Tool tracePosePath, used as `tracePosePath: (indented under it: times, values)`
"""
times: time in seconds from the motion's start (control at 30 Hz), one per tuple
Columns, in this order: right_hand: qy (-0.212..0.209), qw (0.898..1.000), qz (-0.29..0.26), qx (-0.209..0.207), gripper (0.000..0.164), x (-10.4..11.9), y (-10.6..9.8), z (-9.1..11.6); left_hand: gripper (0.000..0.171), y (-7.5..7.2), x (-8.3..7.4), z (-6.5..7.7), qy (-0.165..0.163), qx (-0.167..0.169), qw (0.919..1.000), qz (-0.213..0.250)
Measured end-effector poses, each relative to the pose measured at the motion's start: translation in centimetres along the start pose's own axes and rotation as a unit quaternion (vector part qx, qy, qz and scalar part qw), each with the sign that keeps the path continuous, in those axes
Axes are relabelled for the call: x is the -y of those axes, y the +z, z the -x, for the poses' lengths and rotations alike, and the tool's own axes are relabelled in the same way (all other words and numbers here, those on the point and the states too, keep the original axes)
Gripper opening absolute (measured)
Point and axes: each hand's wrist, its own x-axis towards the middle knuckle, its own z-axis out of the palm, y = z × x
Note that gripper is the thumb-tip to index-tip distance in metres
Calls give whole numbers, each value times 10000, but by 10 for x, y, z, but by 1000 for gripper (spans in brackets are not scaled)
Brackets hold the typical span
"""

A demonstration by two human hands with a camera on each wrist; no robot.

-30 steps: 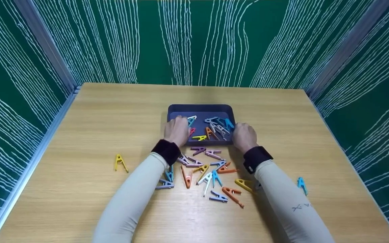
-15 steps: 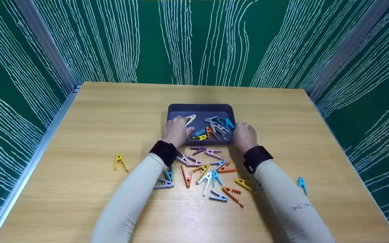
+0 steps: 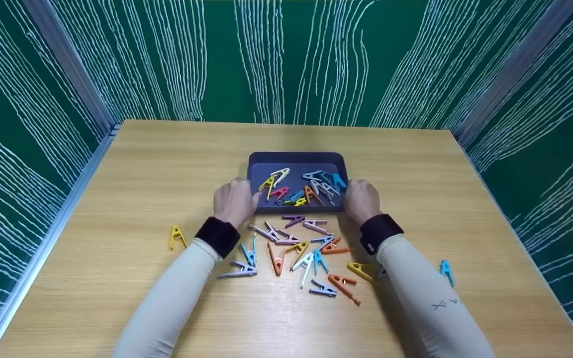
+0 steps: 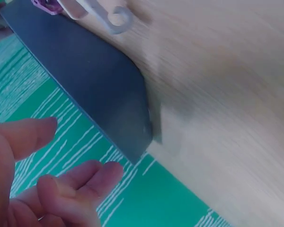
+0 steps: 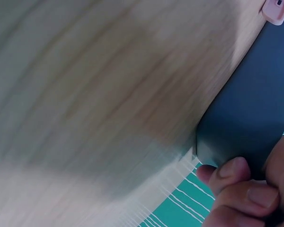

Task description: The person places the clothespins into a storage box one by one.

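A dark grey rectangular tray (image 3: 296, 157) holds several plastic clothespins on its floor. White (image 3: 280, 175), yellow (image 3: 266, 186) and red clothespins (image 3: 280, 192) lie in its left part, with blue and grey ones to the right. My left hand (image 3: 233, 201) is just outside the tray's left edge. In the left wrist view its thumb and fingers (image 4: 106, 179) are apart, with nothing between them. My right hand (image 3: 361, 200) grips the tray's right wall; the right wrist view has its curled fingers (image 5: 260, 196) against the tray's near corner.
Several clothespins are scattered in front of the tray, among them an orange one (image 3: 343, 288) and a purple one (image 3: 293, 219). A yellow clothespin (image 3: 176, 236) lies far left and a blue one (image 3: 446, 272) far right. Green walls enclose the wooden table (image 3: 92, 248).
My left hand has let go of the clothespins and drawn left out of the tray. A yellow and a red clothespin now show there beside the white one. The right hand has stayed put.
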Motion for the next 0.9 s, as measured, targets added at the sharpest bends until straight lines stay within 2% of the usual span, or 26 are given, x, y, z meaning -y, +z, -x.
tracePosePath:
  times: [0.2,0.43,0.7,0.9]
  values:
    - [46,9999,11,92,16,1,-1,1,38,-13,17,19,-190,136,9997,-58]
    - [-131,9998,-35,-146,17,0,-1,1,40,-33,47,44,-529,446,9960,-557]
    - [-133,9999,-21,-88,18,0,-2,1,41,-48,85,73,-957,911,9873,-880]
    - [-154,9999,24,-39,17,0,-2,1,51,-52,98,91,-1043,1152,9793,-1299]
